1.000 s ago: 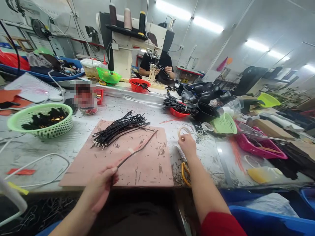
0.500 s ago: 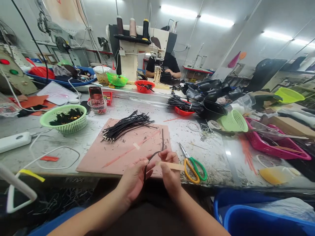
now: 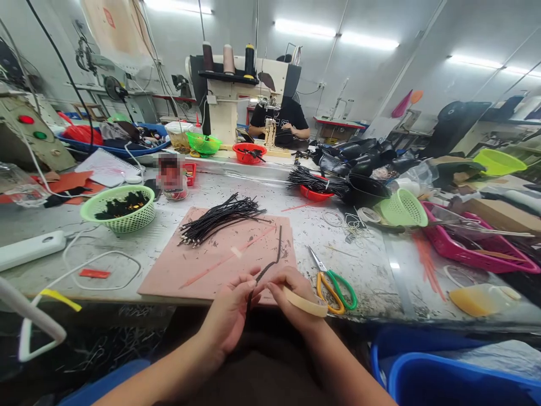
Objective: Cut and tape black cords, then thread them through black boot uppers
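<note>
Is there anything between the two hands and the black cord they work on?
Nothing visible. The left hand and right hand both pinch the black cord directly; a tape strip hangs from the right hand beside it.

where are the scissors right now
The scissors lie flat on the worktable in the head view, just right of the pink cutting mat and beside the right hand, handles toward the table's near edge.
</note>
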`<state>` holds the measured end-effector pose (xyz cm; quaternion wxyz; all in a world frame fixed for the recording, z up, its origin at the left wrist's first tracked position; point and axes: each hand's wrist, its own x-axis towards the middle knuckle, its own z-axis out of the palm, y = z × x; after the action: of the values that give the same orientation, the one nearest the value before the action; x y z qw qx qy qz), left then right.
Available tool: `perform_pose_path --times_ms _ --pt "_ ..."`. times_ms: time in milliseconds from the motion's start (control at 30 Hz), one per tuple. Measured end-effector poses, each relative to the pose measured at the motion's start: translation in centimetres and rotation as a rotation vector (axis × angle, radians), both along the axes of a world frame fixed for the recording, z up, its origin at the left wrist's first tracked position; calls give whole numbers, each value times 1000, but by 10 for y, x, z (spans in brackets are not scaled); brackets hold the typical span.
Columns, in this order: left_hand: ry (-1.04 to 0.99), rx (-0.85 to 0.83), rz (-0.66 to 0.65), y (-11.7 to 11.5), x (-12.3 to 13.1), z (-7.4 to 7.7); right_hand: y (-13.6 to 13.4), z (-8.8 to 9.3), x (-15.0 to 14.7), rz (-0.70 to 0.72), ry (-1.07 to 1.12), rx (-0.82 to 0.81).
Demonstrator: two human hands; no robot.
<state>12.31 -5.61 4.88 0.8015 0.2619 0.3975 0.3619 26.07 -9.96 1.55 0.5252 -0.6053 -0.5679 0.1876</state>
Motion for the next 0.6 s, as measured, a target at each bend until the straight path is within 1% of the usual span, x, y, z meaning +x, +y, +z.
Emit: perform_pose_path --times_ms 67,133,167,233,300,400,600 --pt "26 54 0 0 0 0 -5 5 -6 -44 162 25" --pt "40 99 6 1 0 1 -7 10 -14 -63 408 13" --pt "37 109 8 1 1 1 -7 11 -18 -38 551 -6" --pt "24 117 0 0 1 1 -5 14 -26 61 826 -55" --pt "14 125 -11 -1 1 2 -1 16 -31 134 1027 -85" --pt "7 150 -24 -3 1 2 1 17 -35 138 1155 -108" --pt "-11 175 -41 -3 1 -1 0 19 -35 117 1186 -102"
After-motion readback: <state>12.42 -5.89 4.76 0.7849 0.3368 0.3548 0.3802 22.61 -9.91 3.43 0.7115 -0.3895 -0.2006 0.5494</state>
